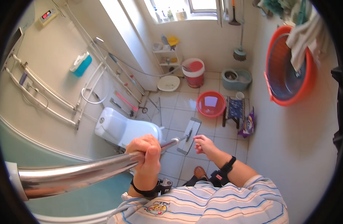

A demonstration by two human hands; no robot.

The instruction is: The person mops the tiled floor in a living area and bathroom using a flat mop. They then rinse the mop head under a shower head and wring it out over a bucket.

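Observation:
My left hand (146, 149) is wrapped round the shiny metal pole of a flat mop (82, 170). The pole's upper end looms large at the left, and its lower end slopes down to the grey-white mop head (184, 145), which lies flat on the tiles. Just right of the lower pole is my right hand (204, 145), with its fingers loosely bent and a little apart. Nothing shows in it, and it appears clear of the pole. Straps circle both of my wrists.
Left of the mop stands a white toilet (123, 125), beside a pale green bathtub (104, 194). Beyond the mop head are a red basin (211, 112), a folding stool (235, 108), a purple packet (248, 124) and a red-white bucket (194, 78). A large orange tub (270, 78) hangs at right.

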